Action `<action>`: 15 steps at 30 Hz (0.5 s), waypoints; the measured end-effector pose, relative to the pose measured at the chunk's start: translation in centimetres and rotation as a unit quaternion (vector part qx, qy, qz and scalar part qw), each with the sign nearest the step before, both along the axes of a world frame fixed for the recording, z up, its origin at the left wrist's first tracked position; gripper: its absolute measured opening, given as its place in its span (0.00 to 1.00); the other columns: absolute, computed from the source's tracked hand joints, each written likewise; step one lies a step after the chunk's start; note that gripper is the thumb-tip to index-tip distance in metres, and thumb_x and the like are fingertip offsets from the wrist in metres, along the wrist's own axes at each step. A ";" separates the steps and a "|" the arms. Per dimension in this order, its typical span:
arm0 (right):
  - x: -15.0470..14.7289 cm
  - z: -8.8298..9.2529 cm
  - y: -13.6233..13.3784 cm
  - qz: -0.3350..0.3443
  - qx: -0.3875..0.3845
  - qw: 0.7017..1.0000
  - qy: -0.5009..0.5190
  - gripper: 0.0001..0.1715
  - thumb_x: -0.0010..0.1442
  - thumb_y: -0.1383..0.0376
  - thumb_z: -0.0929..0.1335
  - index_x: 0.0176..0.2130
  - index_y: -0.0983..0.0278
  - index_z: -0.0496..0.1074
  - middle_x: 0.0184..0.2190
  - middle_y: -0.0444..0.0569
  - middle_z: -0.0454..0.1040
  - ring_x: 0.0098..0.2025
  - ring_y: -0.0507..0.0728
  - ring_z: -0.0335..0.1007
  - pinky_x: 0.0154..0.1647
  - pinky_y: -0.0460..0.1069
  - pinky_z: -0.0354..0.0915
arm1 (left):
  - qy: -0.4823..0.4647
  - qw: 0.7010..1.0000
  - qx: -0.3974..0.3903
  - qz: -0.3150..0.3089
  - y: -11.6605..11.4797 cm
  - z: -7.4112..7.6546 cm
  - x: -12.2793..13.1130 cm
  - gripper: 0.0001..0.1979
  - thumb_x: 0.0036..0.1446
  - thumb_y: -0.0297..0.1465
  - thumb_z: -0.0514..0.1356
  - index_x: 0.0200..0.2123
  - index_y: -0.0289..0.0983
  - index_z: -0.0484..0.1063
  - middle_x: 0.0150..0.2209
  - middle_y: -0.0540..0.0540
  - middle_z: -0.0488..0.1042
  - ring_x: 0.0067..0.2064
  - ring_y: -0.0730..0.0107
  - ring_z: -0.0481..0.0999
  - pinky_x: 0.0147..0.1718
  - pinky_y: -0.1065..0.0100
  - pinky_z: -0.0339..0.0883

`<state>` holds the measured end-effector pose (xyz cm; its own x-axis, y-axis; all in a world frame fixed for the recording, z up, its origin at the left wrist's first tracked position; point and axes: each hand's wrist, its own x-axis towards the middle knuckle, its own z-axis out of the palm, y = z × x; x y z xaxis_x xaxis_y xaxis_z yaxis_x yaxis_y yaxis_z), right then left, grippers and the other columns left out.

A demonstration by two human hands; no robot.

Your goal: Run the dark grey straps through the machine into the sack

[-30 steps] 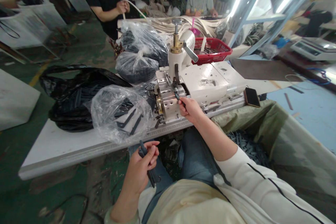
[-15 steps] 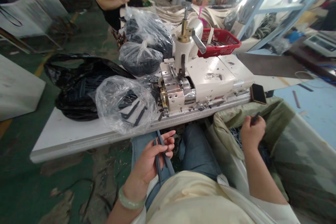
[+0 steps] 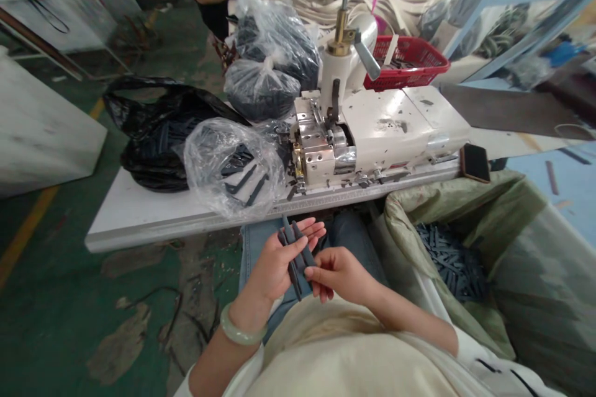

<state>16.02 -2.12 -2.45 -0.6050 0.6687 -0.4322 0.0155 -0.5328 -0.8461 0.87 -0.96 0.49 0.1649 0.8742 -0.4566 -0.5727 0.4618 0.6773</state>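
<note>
Several narrow dark blue-grey strips (image 3: 287, 236) lie across the palm of my left hand (image 3: 272, 270), pinned there by the thumb while the other fingers stretch out. My right hand (image 3: 344, 276) has come up beside it and pinches the lower end of one strip (image 3: 307, 254) between thumb and fingers. Both hands are above my lap, just in front of the table edge. To the right, a bin lined with green cloth (image 3: 405, 205) holds a heap of similar strips (image 3: 449, 260).
A white machine (image 3: 391, 130) with a metal head stands on the table (image 3: 135, 217). Left of it are a clear plastic bag (image 3: 205, 167), a black bag (image 3: 139, 180) and tied bags (image 3: 263, 90). A phone (image 3: 475, 162) and red basket (image 3: 410, 77) are rightward. Two people are across the table.
My right hand has moved left from above the bin to my left hand, bringing a dark strip alongside the others. The view has shifted slightly, and the bin's heap is now uncovered.
</note>
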 end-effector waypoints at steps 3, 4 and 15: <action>0.0 -0.7 0.2 -0.009 -0.045 0.997 0.054 0.26 0.53 0.47 0.72 0.27 0.68 0.71 0.19 0.46 0.75 0.15 0.47 0.66 0.14 0.40 0.58 | 0.027 0.999 -0.014 0.026 -0.1 0.0 -0.8 0.17 0.48 0.32 0.69 0.42 0.31 0.78 0.43 0.35 0.79 0.47 0.56 0.77 0.46 0.60 0.69; 0.3 -0.8 0.3 -0.007 -0.059 0.996 0.064 0.26 0.53 0.47 0.72 0.28 0.68 0.72 0.19 0.46 0.75 0.15 0.47 0.67 0.14 0.40 0.58 | 0.040 0.998 -0.018 0.041 -0.1 -0.1 -1.0 0.16 0.47 0.33 0.70 0.40 0.31 0.78 0.41 0.36 0.79 0.43 0.58 0.78 0.41 0.62 0.71; 1.0 -0.5 0.3 -0.038 -0.088 0.992 0.084 0.30 0.56 0.43 0.68 0.34 0.68 0.75 0.22 0.45 0.72 0.20 0.49 0.68 0.20 0.43 0.60 | 0.094 0.995 0.020 0.010 0.7 -1.9 -1.0 0.13 0.45 0.35 0.71 0.31 0.32 0.76 0.18 0.56 0.57 0.19 0.84 0.54 0.18 0.77 0.45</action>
